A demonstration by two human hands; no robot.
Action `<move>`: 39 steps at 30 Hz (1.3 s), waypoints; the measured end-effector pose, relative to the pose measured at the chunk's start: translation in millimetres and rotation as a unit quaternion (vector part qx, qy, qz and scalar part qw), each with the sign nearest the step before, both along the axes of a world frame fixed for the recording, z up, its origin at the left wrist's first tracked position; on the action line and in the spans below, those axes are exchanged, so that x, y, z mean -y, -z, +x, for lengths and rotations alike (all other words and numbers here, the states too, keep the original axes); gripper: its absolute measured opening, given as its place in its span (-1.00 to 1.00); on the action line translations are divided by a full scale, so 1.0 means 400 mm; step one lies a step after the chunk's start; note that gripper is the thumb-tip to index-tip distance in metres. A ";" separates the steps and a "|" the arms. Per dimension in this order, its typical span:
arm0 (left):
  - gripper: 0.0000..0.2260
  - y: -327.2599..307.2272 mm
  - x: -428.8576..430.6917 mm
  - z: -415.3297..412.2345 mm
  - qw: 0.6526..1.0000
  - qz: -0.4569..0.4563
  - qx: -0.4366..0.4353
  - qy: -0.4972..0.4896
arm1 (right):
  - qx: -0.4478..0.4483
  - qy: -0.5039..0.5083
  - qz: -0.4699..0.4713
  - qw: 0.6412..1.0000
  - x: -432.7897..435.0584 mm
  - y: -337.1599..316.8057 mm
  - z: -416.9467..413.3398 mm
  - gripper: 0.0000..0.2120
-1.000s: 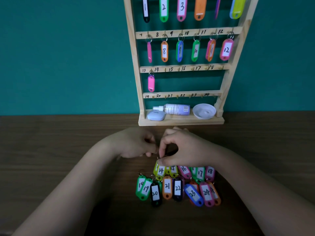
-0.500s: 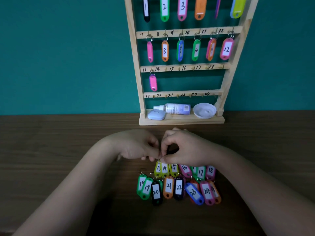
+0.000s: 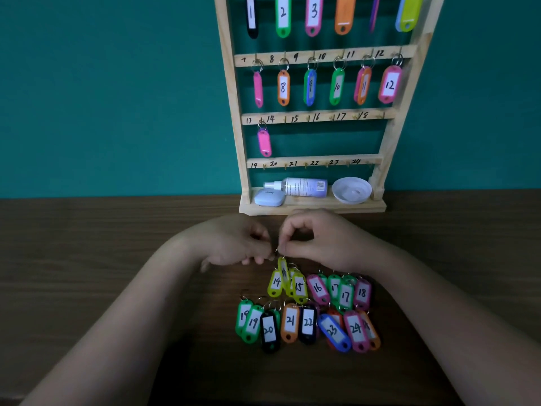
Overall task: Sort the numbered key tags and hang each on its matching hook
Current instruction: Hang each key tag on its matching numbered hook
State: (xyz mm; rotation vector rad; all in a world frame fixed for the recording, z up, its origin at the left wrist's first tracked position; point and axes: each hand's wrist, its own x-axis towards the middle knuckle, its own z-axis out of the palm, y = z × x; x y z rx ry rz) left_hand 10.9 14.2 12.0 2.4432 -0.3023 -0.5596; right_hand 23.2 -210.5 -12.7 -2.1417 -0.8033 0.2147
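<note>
Both hands are low over the dark wooden worktop (image 3: 87,259), just in front of the pale wooden hook rack (image 3: 233,112).

Right hand (image 3: 319,244): thumb and forefinger pinch the metal ring of a yellow-green plastic key tag (image 3: 283,271). The tag hangs edge-on, its number unreadable, its lower end down among the tags on the worktop.

Left hand (image 3: 234,244): fingers curled, tips right at the same ring. Cannot tell whether it grips or only touches; that part is blurred.

Loose numbered key tags (image 3: 317,288) lie below the hands in two overlapping rows, 14–18 nearer the rack and 19–24 nearer the person.

On the rack, a pink plastic tag (image 3: 264,143) hangs by the hook marked 13. The base shelf holds a white spray bottle (image 3: 307,187) on its side, a pale blue case (image 3: 269,197) and a white dish (image 3: 351,190).
</note>
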 end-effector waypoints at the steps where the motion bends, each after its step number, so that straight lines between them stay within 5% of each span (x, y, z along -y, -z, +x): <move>1: -0.91 -0.001 -0.001 -0.001 1.000 0.008 0.005 0.001 | -0.004 0.012 0.016 1.000 0.003 0.001 0.003 -0.96; 14: -0.65 0.016 0.024 -0.007 0.997 0.072 0.018 -0.003 | 0.015 0.110 0.111 0.988 0.019 0.018 0.039 -0.95; 23: -0.89 0.018 0.052 -0.007 0.997 0.066 0.033 0.008 | 0.002 0.133 0.165 0.977 0.025 0.017 0.047 -0.97; 30: -0.85 -0.015 0.040 0.018 0.989 -0.012 0.126 -0.075 | 0.018 0.171 0.175 0.969 0.028 0.027 0.055 -0.96; 39: -0.92 -0.068 0.090 0.075 0.927 -0.192 0.265 -0.181 | 0.014 0.220 0.184 0.958 0.031 0.038 0.075 -0.96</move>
